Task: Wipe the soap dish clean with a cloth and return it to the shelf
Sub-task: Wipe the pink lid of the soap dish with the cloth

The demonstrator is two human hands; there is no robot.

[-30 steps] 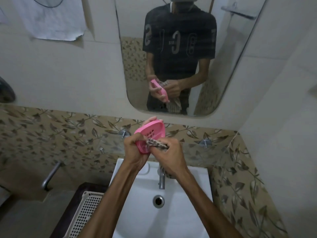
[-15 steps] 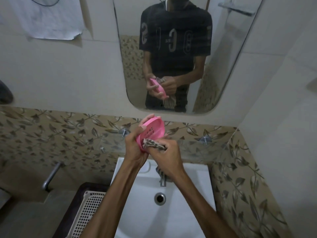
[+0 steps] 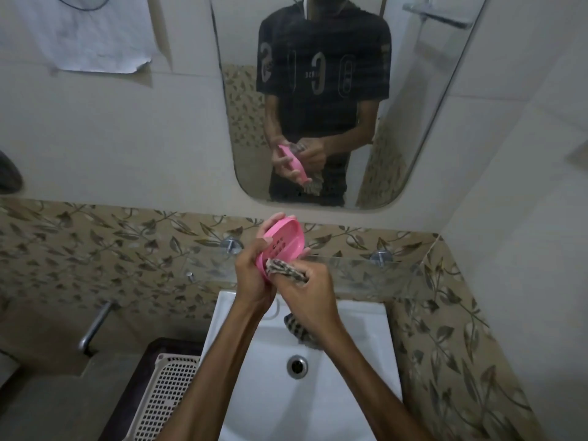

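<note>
Hands [image 3: 254, 276] clasping dish [image 3: 281, 241], cloth [image 3: 284, 269]

Bare forearms, dark printed short-sleeved t-shirt [image 3: 323, 68]

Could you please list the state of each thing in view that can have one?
Pink plastic soap dish: held tilted above the sink, empty.
Striped cloth: bunched, pressed against the dish's lower edge.
Left hand: grips the dish.
Right hand: grips the cloth.
White ceramic sink: drain open, no water running.
Glass shelf: bare where visible.
</note>
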